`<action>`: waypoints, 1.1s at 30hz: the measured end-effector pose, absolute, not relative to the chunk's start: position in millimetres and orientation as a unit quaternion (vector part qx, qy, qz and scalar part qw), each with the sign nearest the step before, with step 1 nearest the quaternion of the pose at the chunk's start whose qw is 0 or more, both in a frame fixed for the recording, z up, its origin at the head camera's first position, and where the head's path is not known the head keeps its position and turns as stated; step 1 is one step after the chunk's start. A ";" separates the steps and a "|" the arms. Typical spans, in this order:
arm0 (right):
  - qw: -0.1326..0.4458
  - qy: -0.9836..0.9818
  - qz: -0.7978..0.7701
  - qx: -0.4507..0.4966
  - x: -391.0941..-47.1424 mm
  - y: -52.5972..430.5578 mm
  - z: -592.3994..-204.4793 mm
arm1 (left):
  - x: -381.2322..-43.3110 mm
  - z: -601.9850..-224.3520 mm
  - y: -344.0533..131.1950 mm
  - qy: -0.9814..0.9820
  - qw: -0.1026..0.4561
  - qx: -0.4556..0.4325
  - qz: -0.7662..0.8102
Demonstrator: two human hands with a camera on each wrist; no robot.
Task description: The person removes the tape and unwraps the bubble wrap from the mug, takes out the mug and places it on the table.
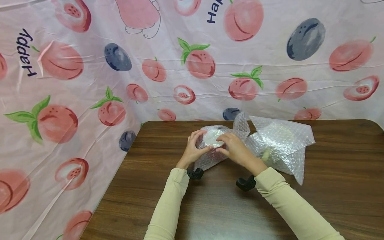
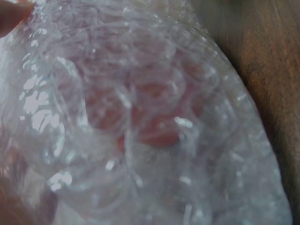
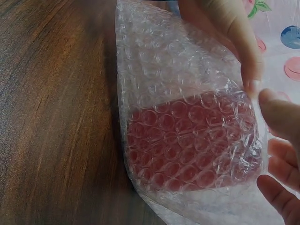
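A round item with a white top (image 1: 213, 138) stands wrapped in bubble wrap (image 1: 211, 163) near the table's back edge. Its reddish-pink side (image 3: 192, 143) shows through the clear bubbles in the right wrist view. My left hand (image 1: 193, 150) grips the wrapped item from the left, fingers behind and thumb in front. From the right, my right hand (image 1: 237, 150) bends its fingers and thumb round the wrap at the item's upper edge. Close up in the left wrist view, the bubble wrap (image 2: 140, 112) fills most of the picture, with a fingertip (image 2: 14, 16) in the corner.
A second, larger heap of bubble wrap (image 1: 279, 145) lies just right of my right hand, with something pale yellow-green (image 1: 265, 154) showing in it. The brown wooden table (image 1: 144, 193) meets a fruit-printed cloth (image 1: 192, 93) at its back and left.
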State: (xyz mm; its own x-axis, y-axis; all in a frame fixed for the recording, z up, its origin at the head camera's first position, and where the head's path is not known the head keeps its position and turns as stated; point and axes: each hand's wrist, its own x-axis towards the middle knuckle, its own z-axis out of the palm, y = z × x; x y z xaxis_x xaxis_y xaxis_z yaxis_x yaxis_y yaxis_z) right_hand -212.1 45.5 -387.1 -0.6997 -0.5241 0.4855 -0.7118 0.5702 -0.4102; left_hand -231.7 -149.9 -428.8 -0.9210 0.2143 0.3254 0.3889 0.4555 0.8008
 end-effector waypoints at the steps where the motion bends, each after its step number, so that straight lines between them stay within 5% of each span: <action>1: 0.160 -0.872 0.294 0.356 -212.2 45.2 -387.7 | -231.8 -428.8 -149.8 -0.848 0.089 -0.178 -0.491; 33: 0.220 -0.898 0.183 0.333 -209.5 33.8 -402.2 | -239.0 -406.2 -158.5 -0.858 0.027 -0.186 -0.479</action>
State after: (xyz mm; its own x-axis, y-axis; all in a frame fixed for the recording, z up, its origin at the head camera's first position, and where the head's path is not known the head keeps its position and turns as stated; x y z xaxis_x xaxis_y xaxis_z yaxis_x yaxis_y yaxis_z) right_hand -209.5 33.8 -402.2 -0.6813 -0.5179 0.5174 -0.6790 0.7111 -0.1823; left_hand -239.0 -158.5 -406.2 -0.9296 0.2923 0.2245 0.3444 0.4725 0.8112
